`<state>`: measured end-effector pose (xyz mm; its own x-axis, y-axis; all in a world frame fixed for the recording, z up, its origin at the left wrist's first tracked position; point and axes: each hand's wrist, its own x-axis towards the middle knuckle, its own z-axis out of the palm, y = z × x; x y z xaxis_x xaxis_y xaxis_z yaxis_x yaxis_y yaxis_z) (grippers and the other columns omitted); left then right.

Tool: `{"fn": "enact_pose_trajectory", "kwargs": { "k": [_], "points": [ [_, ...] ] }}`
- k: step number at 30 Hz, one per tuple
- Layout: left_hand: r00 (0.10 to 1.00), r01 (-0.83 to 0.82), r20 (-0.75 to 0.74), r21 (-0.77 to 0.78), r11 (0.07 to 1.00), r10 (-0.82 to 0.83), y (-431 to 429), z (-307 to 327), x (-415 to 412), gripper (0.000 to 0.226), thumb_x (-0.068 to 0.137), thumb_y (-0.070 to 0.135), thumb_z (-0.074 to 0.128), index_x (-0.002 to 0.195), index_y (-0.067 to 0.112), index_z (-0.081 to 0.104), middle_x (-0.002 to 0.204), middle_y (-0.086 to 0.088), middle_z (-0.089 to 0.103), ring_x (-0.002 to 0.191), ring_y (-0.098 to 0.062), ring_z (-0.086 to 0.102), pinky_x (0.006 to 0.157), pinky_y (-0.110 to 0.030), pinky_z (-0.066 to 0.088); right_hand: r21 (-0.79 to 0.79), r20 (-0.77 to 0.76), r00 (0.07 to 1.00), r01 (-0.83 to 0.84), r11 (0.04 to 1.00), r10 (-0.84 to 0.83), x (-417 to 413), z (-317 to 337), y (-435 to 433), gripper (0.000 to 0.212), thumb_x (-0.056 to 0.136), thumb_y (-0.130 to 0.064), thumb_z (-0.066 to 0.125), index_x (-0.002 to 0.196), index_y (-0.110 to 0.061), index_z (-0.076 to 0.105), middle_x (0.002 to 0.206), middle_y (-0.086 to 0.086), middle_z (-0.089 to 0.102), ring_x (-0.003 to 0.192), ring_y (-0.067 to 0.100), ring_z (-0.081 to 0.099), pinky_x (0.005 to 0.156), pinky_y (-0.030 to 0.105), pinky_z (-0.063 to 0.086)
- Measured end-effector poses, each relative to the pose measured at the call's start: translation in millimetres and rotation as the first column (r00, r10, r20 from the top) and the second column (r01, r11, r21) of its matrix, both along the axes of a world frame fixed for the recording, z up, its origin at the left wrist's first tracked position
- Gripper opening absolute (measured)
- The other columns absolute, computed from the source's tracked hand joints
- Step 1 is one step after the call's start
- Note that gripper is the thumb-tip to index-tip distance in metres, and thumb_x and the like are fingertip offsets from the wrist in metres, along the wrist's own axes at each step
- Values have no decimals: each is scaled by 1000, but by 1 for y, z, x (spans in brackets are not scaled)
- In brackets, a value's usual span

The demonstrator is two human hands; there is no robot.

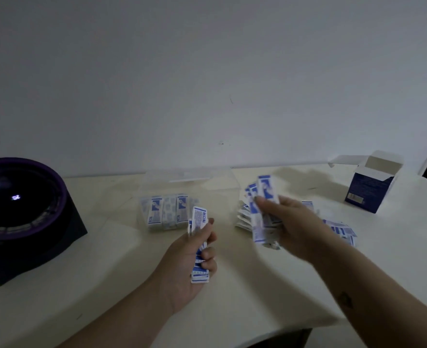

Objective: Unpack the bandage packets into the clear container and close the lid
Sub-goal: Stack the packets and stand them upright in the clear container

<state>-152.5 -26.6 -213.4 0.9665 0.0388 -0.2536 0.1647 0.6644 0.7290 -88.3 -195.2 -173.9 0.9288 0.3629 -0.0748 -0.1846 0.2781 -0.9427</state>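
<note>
- The left hand (195, 257), over the middle of the tabletop (132, 285), curls its fingers and thumb round a squared-up stack of packets (199, 221).
- The right hand (292, 222), nearer the right edge, grips a looser fan of packets (264, 189); motion blur hides how its fingers lie.
- The clear container (222, 194) stands near the far edge, just beyond both hands. It is open on top, with a row of packets (167, 212) along its left side. Its lid is too faint to place.
- More loose packets (340, 228) lie toward the right edge, and the opened carton (368, 192) stands near the far right corner.
- Judged step: gathering and squaring bundles, partway through filling.
- The next move probably calls for tidying a bundle and lowering it upright beside the row, then collecting the strays before the lid is closed.
</note>
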Motion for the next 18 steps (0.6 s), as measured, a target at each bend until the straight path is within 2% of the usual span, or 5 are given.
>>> {"fn": "enact_pose_trajectory", "kwargs": {
  "k": [5,10,13,15,18],
  "points": [
    [991,20,124,195,981,-45,0,0,-4,51,69,33,68,110,4,62,67,-5,49,47,-6,37,37,-16,25,72,-58,994,-86,994,90,-19,-28,50,18,89,-12,55,100,-3,66,89,17,71,75,25,69,64,35,57],
    [993,-6,120,223,975,-21,8,1,-1,46,70,34,65,110,12,66,87,-10,66,51,-8,47,35,-15,27,134,-72,996,-33,990,43,-24,-33,69,22,94,-18,51,107,-5,64,93,16,72,79,28,69,65,38,55],
    [995,-53,98,254,966,29,9,0,0,28,80,23,63,104,10,67,88,-14,64,50,-9,47,36,-15,28,163,-109,993,-18,986,36,-25,-34,72,23,95,-18,48,107,-5,64,93,16,72,76,28,70,60,37,55],
    [994,-89,82,292,952,68,10,-3,0,12,89,10,56,97,9,66,83,-13,63,46,-7,48,37,-15,29,143,-115,993,-17,990,34,-24,-35,72,26,95,-19,49,111,-4,63,99,17,72,84,30,70,69,41,56],
    [992,-110,86,316,942,87,12,-4,0,12,90,6,56,99,6,65,80,-12,67,46,-8,56,37,-15,35,109,-119,992,-28,994,41,-20,-35,68,26,94,-15,52,112,0,62,102,19,71,91,32,69,76,41,56]
  ]
}}
